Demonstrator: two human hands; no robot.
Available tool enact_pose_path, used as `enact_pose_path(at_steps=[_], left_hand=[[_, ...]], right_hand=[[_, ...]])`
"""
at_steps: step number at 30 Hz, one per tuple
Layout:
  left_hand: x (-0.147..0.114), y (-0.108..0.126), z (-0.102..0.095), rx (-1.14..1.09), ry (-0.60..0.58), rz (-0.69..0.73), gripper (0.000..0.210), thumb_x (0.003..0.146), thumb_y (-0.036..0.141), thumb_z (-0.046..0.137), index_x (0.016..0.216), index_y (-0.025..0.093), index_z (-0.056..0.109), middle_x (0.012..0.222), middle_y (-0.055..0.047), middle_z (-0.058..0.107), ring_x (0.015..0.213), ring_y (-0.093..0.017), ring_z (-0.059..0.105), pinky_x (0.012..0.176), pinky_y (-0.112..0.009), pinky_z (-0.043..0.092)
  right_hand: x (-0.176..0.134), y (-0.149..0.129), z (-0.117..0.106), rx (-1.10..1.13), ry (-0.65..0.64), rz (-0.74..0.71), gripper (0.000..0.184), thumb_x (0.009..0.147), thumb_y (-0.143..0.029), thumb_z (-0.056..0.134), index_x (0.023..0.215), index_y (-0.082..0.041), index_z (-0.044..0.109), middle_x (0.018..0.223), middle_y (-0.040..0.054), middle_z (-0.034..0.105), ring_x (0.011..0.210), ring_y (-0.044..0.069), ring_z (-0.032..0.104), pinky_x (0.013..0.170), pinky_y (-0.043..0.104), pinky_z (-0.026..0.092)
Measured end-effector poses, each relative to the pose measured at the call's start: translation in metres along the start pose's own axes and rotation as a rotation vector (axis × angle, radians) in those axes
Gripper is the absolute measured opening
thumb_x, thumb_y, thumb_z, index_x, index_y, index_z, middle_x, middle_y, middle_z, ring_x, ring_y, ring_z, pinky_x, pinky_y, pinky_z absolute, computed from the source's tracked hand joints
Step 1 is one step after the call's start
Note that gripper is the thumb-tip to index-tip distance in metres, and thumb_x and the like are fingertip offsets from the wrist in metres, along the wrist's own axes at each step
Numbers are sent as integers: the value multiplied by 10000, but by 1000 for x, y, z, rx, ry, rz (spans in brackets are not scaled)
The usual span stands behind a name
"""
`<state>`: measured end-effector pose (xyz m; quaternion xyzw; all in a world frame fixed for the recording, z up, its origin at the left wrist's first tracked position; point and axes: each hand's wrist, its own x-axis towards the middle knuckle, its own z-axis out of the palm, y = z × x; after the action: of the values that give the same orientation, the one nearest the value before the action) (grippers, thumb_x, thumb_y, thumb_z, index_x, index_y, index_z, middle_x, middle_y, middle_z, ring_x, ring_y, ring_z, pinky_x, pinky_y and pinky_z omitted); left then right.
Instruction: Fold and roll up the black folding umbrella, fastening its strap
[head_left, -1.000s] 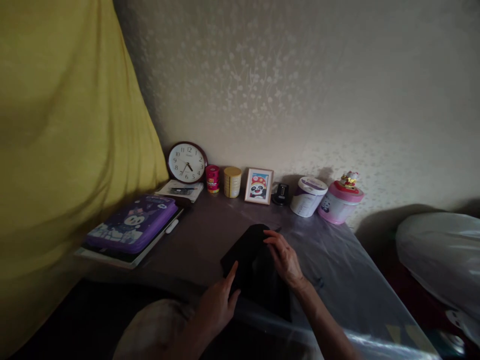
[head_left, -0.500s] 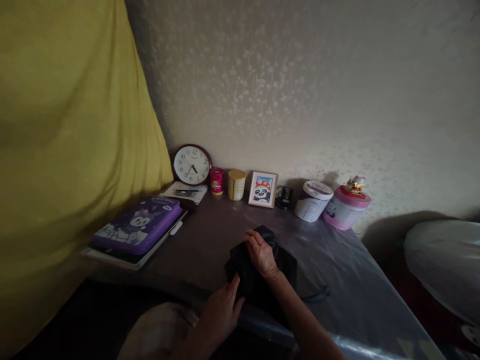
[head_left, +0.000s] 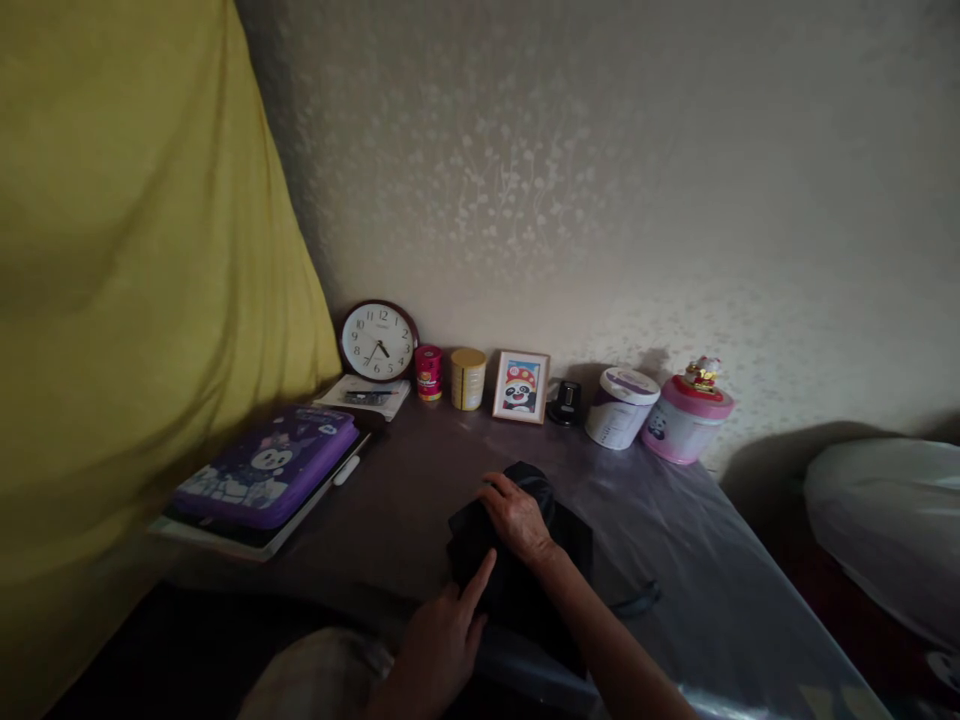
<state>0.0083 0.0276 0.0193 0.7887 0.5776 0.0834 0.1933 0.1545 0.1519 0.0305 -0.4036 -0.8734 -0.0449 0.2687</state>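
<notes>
Your two hands work over a dark bundle of black cloth (head_left: 574, 535) on the near side of the table (head_left: 690, 580). Your right hand (head_left: 517, 515) lies across its top, fingers bent and close together; your left hand (head_left: 450, 625) meets its near edge at eight o'clock, index finger straight and thumb spread away. Dark fabric hides whether either hand grips. The bundle lies under your right palm and just beyond your left fingertips, with a dark strap (head_left: 636, 600) trailing toward four o'clock.

The table wears a glossy grey cover, creased and shining along its near edge. At ten o'clock, a purple case (head_left: 270, 465) with a cartoon character rests on a flat stack, a white marker (head_left: 346, 470) beside it. Near eleven stands a round clock (head_left: 379, 340) numbered 1 to 12, its maker's name too small to read, then a pink can (head_left: 429, 375) with illegible lettering and a yellow can (head_left: 468, 380). A framed panda picture (head_left: 521, 386) stands at twelve, a purple-and-white tub (head_left: 621, 408) at one, its print unreadable, and a pink-lidded tub (head_left: 686, 420) topped by a figurine (head_left: 703, 374) nearer two.

Behind them rises a pale wall (head_left: 517, 190) patterned with leafy sprigs. A yellow curtain (head_left: 150, 250) hangs at ten; a whitish, plastic-looking bundle (head_left: 892, 540) sits at three, off the table.
</notes>
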Motion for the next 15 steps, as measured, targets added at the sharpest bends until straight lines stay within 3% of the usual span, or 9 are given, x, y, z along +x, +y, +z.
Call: enact_pose_path(at_steps=[5,10,15], left_hand=[[1,-1,3,-33,26,3,594,887,231,357,1424,287,111,980,-70,645,841,-195,630,741,-291,452],[-1,2,3,-50,28,-19,569,892,222,344,1424,261,146,1002,-71,642,880,-185,619,781,-279,444],[-1,5,0,-65,1,-37,576,894,232,335,1428,249,119,993,-72,650,872,-182,620,779,-269,444]], right_hand=[[-8,-6,-7,72,16,7,222,906,-192,405,1026,-212,590,1134,79,588,971,174,597,830,302,506],[-42,-14,-21,192,64,-34,195,910,-203,417,970,-198,602,1045,73,639,1011,181,574,914,381,454],[-50,8,-12,152,55,-45,238,906,-221,437,1090,-204,587,1124,80,633,1132,211,518,985,475,377]])
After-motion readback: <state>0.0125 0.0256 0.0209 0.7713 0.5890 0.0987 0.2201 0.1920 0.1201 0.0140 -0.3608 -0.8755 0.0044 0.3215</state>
